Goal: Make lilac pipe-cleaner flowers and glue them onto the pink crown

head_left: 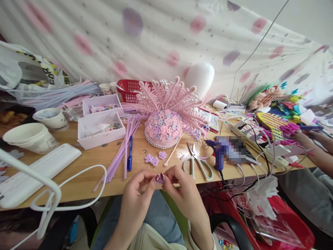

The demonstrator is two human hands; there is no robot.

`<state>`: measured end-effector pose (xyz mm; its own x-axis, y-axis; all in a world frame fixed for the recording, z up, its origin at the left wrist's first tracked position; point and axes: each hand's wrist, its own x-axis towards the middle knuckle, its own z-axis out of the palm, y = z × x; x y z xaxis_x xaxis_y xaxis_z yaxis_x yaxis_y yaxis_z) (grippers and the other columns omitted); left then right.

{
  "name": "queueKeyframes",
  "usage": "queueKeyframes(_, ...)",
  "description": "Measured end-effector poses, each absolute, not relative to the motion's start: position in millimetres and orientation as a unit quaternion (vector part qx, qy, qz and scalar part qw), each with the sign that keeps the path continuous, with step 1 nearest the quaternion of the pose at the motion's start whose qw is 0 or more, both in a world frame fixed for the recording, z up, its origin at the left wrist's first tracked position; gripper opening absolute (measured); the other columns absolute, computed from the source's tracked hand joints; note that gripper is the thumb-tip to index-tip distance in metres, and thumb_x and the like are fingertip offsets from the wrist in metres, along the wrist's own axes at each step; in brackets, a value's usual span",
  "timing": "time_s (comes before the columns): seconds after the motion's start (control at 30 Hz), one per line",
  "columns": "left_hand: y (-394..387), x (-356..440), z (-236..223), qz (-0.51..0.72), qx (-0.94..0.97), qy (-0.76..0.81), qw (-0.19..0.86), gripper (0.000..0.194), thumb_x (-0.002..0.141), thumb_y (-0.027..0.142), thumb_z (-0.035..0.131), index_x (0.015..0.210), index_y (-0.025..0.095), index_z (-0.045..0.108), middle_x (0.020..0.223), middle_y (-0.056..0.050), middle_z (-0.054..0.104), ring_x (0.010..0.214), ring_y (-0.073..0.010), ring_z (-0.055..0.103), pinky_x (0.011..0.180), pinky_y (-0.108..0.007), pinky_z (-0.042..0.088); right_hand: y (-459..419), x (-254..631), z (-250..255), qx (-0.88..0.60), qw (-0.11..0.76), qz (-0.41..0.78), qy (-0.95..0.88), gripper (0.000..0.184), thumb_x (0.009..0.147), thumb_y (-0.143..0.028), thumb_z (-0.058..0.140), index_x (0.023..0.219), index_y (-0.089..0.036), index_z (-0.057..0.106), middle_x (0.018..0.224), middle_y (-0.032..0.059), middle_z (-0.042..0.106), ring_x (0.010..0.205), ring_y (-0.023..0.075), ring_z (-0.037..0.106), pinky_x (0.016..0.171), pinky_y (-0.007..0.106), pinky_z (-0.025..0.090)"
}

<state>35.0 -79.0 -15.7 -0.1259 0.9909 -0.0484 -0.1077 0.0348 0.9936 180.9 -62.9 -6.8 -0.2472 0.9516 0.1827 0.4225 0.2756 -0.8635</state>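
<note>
My left hand [137, 196] and my right hand [183, 192] meet at the table's front edge. Their thumbs and fingertips pinch a small purple pipe-cleaner piece [160, 178], mostly covered by the fingers. Just beyond lie small purple pipe-cleaner flowers [152, 160] and a thin stick [173, 152] with a whitish tip. Behind them stands a pink dome [163, 128] covered with pink and lilac flowers, edged with beads and topped by pink feathery fronds [169, 93]. Purple pipe cleaners [118, 156] and a blue pen [130, 154] lie left; open scissors [196, 161] lie right.
A purple glue gun [220, 154] stands at right, near a power strip [260, 147] with cables. Lilac boxes [101, 133] of beads, paper cups [30, 137] and a white lamp [39, 177] are left. A red basket [127, 91] stands behind. Another person's arm [312, 147] reaches in far right.
</note>
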Motion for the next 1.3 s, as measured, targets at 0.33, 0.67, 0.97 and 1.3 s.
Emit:
queueKeyframes(0.33,-80,37,-32,0.548,0.479,0.554,0.404,0.015,0.095,0.035,0.057,0.091,0.021,0.062,0.091,-0.006,0.069,0.087,-0.0225,0.068,0.075,-0.03,0.055,-71,177,4,-0.438,0.348,0.368,-0.743,0.011,0.101,-0.022,0.05,0.096,-0.021,0.059,0.088,0.0038,0.068,0.082,0.0175,0.064,0.074,0.027,0.049)
queueKeyframes(0.67,-86,37,-14,0.575,0.393,0.479,0.534,0.032,0.083,0.051,0.072,0.081,0.019,0.066,0.073,0.001,0.066,0.068,-0.0162,0.063,0.065,-0.024,0.053,-69,188,5,-0.362,0.41,0.405,-0.733,0.022,0.099,-0.038,0.062,0.084,-0.021,0.061,0.078,0.0002,0.066,0.071,0.0139,0.062,0.069,0.023,0.046)
queueKeyframes(0.97,-93,32,-4,0.55,0.41,0.439,0.58,0.013,0.081,0.031,0.075,0.083,0.019,0.072,0.084,-0.004,0.073,0.079,-0.018,0.071,0.075,-0.025,0.057,-73,199,3,-0.386,0.429,0.449,-0.682,0.031,0.1,-0.049,0.055,0.085,-0.021,0.057,0.078,0.0024,0.062,0.068,0.0156,0.059,0.062,0.026,0.047)
queueKeyframes(1.3,-92,26,-2,0.52,0.381,0.428,0.633,0.008,0.074,0.021,0.076,0.077,0.017,0.07,0.071,-0.001,0.071,0.069,-0.0152,0.068,0.069,-0.024,0.056,-76,197,4,-0.376,0.442,0.432,-0.69,0.027,0.101,-0.045,0.054,0.087,-0.022,0.057,0.079,0.0017,0.062,0.069,0.0155,0.059,0.063,0.027,0.046)
